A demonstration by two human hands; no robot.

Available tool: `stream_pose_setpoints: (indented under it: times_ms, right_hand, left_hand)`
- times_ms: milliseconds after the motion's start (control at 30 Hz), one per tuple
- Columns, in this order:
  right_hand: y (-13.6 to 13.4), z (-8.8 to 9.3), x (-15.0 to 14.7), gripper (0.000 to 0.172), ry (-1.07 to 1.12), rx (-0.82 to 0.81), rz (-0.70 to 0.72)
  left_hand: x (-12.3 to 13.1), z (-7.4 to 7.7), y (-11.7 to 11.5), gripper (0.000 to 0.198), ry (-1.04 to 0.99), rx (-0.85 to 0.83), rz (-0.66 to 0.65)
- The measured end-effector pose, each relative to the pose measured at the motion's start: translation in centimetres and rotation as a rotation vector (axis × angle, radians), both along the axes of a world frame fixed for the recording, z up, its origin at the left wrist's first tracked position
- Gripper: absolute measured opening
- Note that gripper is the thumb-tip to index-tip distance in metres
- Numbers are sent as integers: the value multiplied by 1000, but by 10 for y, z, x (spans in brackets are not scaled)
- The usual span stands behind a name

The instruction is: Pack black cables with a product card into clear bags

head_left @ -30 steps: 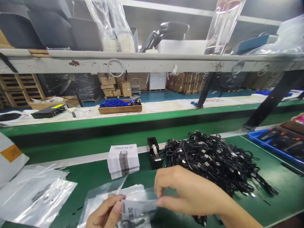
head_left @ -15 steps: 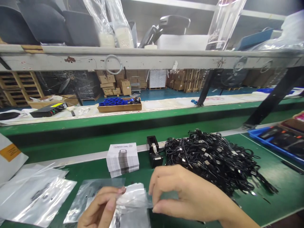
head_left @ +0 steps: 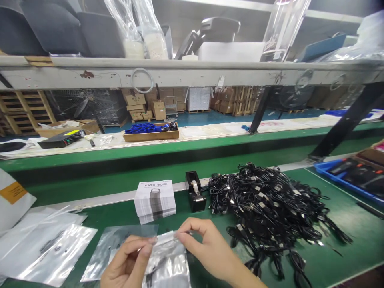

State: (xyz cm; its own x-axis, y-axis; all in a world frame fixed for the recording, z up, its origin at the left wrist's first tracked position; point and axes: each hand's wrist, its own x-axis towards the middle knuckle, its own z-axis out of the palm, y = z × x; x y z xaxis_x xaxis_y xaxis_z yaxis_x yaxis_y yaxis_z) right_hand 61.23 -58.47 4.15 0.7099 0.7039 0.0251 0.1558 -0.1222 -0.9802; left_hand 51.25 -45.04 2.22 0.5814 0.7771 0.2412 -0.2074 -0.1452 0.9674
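A clear plastic bag (head_left: 169, 264) is held at its top edge between my two hands, near the front of the green bench. Something dark shows inside its lower left part, too unclear to name. My left hand (head_left: 127, 260) pinches the bag's upper left corner with thumb and forefinger. At the upper right corner, my right hand (head_left: 207, 248) is closed in a pinch on the same edge. Just left of it, partly behind my left hand, lies another clear bag (head_left: 102, 248). Beyond the hands stands a stack of printed leaflets (head_left: 155, 200).
A black tape dispenser (head_left: 195, 192) stands right of the leaflets. A large heap of black cables (head_left: 267, 204) spreads over the right side. More plastic bags (head_left: 45, 248) lie at left. A blue tray (head_left: 354, 180) sits far right. The shelf (head_left: 186, 76) crosses above.
My right hand has moved left and down onto the bag's top right corner, its fingers now pinched together. More of the cable heap shows. My left hand has barely moved.
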Motion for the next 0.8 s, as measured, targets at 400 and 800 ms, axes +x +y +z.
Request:
stream_pose_setpoints:
  times_ms: [400,800]
  right_hand:
    - [5,15,6,11,-13,129,7]
    - [3,-1,5,35,-62,61,-4]
  left_hand:
    - [7,-3,-3,22,173,-90,-187]
    - [4,-7,4,29,363,27,-63]
